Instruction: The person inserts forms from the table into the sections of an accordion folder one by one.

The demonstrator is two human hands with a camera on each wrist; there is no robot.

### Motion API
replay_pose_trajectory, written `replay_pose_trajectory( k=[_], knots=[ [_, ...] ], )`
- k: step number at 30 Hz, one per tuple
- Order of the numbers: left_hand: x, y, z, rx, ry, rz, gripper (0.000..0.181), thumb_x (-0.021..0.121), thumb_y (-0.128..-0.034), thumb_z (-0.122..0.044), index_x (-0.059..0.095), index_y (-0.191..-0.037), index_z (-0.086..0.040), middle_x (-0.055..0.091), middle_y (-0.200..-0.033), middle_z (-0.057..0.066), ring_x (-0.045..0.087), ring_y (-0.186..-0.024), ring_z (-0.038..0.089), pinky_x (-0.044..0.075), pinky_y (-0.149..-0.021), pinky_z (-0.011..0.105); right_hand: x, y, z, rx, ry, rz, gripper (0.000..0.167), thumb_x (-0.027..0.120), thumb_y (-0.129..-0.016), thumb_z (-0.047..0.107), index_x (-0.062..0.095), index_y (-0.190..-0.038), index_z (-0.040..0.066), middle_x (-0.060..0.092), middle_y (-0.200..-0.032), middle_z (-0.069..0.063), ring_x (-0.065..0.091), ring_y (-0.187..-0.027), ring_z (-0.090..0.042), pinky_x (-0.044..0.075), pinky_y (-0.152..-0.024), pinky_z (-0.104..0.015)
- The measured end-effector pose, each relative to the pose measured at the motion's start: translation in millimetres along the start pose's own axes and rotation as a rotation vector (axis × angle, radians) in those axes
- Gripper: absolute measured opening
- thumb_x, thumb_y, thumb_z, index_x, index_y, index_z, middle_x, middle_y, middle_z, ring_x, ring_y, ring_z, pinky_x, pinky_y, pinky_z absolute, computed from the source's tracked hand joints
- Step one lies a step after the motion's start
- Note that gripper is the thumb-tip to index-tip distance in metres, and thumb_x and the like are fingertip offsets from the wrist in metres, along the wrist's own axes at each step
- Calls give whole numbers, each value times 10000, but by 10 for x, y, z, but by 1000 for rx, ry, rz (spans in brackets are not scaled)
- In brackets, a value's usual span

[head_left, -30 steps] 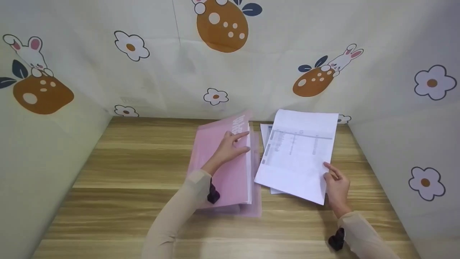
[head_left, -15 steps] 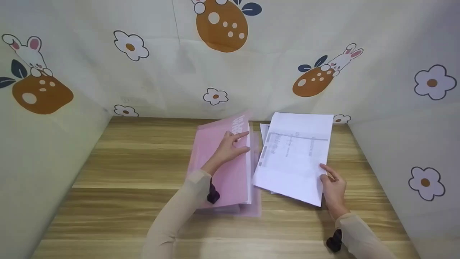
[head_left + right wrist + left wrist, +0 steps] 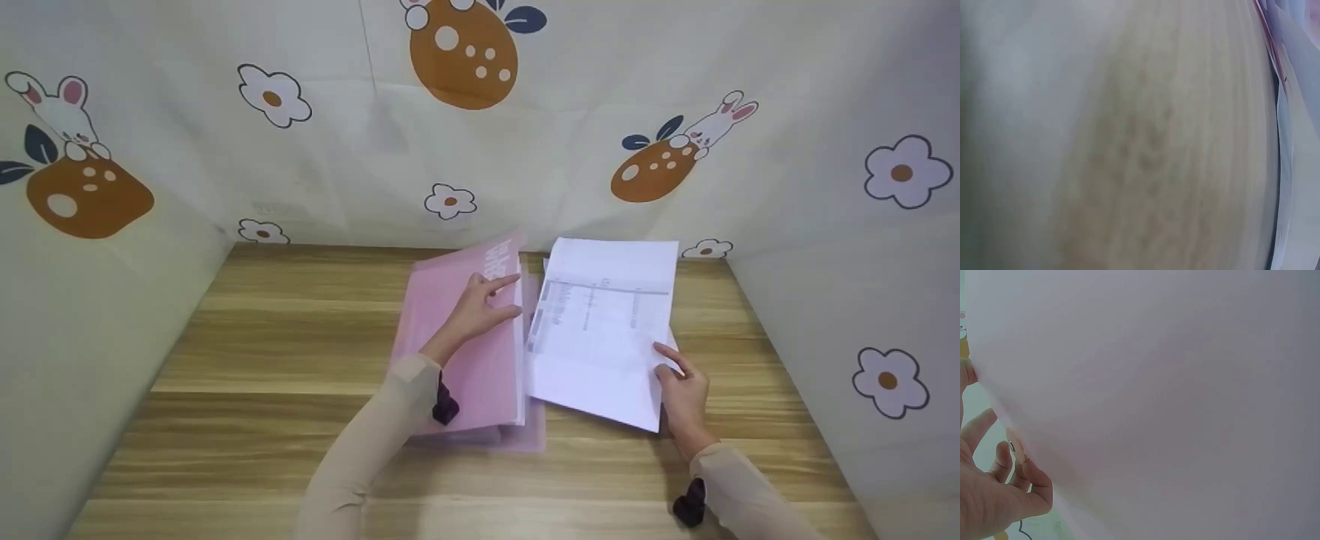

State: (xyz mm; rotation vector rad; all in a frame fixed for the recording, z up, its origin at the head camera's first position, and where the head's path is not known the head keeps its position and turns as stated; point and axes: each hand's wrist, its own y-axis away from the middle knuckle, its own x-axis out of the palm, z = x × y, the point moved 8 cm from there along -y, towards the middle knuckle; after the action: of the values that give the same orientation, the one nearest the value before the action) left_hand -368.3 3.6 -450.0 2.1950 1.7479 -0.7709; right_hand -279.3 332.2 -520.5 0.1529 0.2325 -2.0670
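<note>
left hand point(image 3: 474, 309) holds a pink folder point(image 3: 487, 367), right hand point(image 3: 684, 390) printed paper point(image 3: 600, 337).

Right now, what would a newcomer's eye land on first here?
Probably the pink folder near the middle of the table, with the left hand at its edge. Just right of it, the right hand holds a white printed sheet. Behind, a pale backdrop carries a big orange-brown fruit print at top centre.

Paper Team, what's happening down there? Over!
Left hand holding pink folder by edge. Right hand pinching printed sheet by right edge. Another sheet peeks out underneath.
</note>
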Motion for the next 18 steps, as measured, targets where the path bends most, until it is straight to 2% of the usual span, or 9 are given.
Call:
replay_pose_trajectory(
  k=[5,10,13,15,18],
  knots=[
    [-3,1,-8,1,0,0,532,677,-740,-237,525,-1247,-186,355,-893,73,367,-823,194,317,-662,281,79,-5,-16,40,-10,29,331,493,-764,-77,635,-1053,-5,552,-1107,-77,479,-618,-50,380,-595,-159],
    [3,-3,-11,-2,-4,8,533,671,-740,-246,524,-1249,-191,354,-897,69,365,-827,192,315,-657,278,140,5,-28,56,-25,51,339,490,-749,-87,631,-1050,-22,570,-1069,-51,380,-501,-37,329,-472,-167],
    [11,-4,-6,-14,-8,17,537,671,-740,-253,519,-1253,-201,355,-901,69,368,-829,192,317,-651,275,185,3,-34,59,-15,88,348,484,-748,-82,625,-1060,-22,572,-1083,-51,370,-568,-25,309,-479,-164],
    [17,-5,-1,-22,-8,23,537,671,-743,-251,516,-1256,-206,355,-906,73,370,-831,194,318,-647,275,216,-5,-44,62,3,116,351,488,-748,-73,628,-1063,-10,570,-1094,-55,361,-548,-30,303,-456,-165],
    [25,-6,5,-33,-3,30,539,672,-747,-247,511,-1259,-204,355,-920,77,371,-841,197,319,-652,279,257,-19,-65,68,15,156,342,492,-760,-72,622,-1071,-16,553,-1132,-84,410,-638,-39,320,-473,-163]
  ],
)
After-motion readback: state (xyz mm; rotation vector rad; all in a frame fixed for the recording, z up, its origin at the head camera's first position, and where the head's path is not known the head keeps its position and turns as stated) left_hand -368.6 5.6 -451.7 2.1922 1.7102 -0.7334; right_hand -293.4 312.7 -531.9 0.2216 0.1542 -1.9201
